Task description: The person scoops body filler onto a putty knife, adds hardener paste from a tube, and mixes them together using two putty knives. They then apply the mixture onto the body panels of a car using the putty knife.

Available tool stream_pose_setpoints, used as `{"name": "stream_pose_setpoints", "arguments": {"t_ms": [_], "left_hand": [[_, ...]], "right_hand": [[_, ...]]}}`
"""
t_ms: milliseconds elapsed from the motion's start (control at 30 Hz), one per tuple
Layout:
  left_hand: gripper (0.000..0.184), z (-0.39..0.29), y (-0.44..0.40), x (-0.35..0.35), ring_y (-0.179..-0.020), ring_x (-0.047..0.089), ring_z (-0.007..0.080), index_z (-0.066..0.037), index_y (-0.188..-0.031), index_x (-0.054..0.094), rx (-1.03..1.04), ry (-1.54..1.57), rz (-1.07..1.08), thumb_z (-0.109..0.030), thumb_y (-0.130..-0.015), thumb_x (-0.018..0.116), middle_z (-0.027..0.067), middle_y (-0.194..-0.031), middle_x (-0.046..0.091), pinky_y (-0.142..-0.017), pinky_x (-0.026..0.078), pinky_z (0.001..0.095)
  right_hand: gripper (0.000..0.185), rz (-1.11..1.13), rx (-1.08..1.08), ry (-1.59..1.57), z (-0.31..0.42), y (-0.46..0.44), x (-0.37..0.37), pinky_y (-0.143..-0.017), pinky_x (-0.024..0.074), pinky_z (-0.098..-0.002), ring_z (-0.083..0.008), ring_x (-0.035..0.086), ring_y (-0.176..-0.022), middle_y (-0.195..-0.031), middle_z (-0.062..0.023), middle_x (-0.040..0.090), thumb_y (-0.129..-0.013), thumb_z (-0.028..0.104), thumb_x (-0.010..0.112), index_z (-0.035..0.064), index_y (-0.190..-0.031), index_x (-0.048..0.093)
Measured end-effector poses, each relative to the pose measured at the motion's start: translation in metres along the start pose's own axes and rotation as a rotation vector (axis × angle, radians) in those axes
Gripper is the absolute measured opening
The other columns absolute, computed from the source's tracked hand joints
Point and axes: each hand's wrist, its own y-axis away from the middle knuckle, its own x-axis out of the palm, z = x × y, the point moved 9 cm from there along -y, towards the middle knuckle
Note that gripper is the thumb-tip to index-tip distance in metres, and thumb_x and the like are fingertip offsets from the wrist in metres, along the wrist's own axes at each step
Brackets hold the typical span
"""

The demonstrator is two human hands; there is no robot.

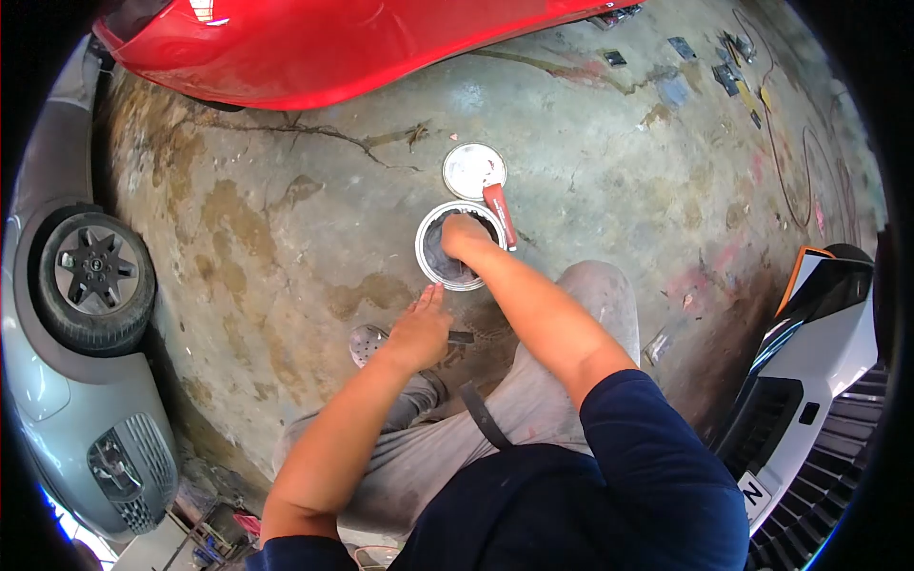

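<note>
An open round can (428, 269) with a white rim stands on the floor before me, dark grey paste (436, 249) showing inside. My right hand (465, 236) reaches down into it; the fingers are hidden, and so is anything they hold. Just below the near rim is my left hand (422, 328), its fingers pointing at the can. A dark flat strip (461, 337), perhaps a spreader, sticks out to the right from under its thumb side. A red tube (500, 217) lies against the can's right side, its top touching the white lid (473, 169) behind the can.
Above is a red car panel (286, 57). A grey bumper (76, 447) and a wheel (95, 271) are at left, a white-and-black bumper (809, 362) at right. Dark scraps (731, 71) and a hose (773, 152) lie on the stained concrete floor (286, 238).
</note>
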Motion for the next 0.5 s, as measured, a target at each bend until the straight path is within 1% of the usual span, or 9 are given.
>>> {"name": "stream_pose_setpoints", "arguments": {"t_ms": [133, 233, 333, 433, 500], "left_hand": [[0.023, 0.003, 0.002, 0.002, -0.15, 0.028, 0.0424, 0.004, -0.103, 0.065, 0.021, 0.014, -0.025, -0.007, -0.084, 0.058, 0.0359, -0.158, 0.026, -0.121, 0.029, 0.0446], [0.024, 0.002, 0.005, -0.001, -0.149, 0.028, 0.0428, 0.004, -0.103, 0.065, 0.029, 0.023, -0.004, -0.006, -0.082, 0.061, 0.0359, -0.158, 0.025, -0.121, 0.029, 0.0447], [0.024, 0.0, 0.004, -0.002, -0.149, 0.029, 0.0431, 0.004, -0.102, 0.064, 0.036, 0.031, 0.004, -0.004, -0.08, 0.063, 0.0359, -0.158, 0.025, -0.121, 0.03, 0.0447], [0.024, 0.001, 0.005, -0.002, -0.149, 0.029, 0.0432, 0.004, -0.102, 0.064, 0.05, 0.039, -0.007, -0.004, -0.08, 0.064, 0.036, -0.158, 0.024, -0.121, 0.03, 0.0446], [0.024, 0.001, 0.005, -0.002, -0.149, 0.029, 0.0433, 0.004, -0.102, 0.064, 0.056, 0.048, -0.009, -0.004, -0.08, 0.064, 0.0362, -0.158, 0.024, -0.121, 0.031, 0.0447]], "right_hand": [[0.027, 0.003, 0.055, -0.006, -0.004, 0.0, 0.006, -0.095, 0.0563, -0.0439, -0.0363, 0.068, -0.114, -0.12, -0.0214, 0.07, -0.09, 0.01, 0.06, 0.0006, -0.111, 0.075], [0.027, -0.004, 0.06, -0.04, -0.007, 0.0, 0.015, -0.094, 0.0566, -0.044, -0.0355, 0.068, -0.114, -0.119, -0.0226, 0.07, -0.091, 0.011, 0.06, 0.0001, -0.111, 0.075], [0.026, 0.014, 0.104, -0.047, -0.01, 0.0, 0.021, -0.092, 0.0577, -0.0437, -0.036, 0.07, -0.11, -0.115, -0.0244, 0.071, -0.09, 0.009, 0.061, -0.0008, -0.11, 0.075], [0.025, 0.159, 0.178, -0.23, -0.016, 0.003, 0.03, -0.081, 0.0612, -0.0429, -0.0364, 0.074, -0.096, -0.107, -0.0238, 0.073, -0.089, 0.004, 0.059, -0.0057, -0.106, 0.074], [0.023, 0.199, 0.207, -0.322, -0.018, 0.005, 0.034, -0.073, 0.0624, -0.0422, -0.0364, 0.075, -0.086, -0.104, -0.0225, 0.074, -0.088, 0.001, 0.059, -0.0094, -0.103, 0.073]]}}
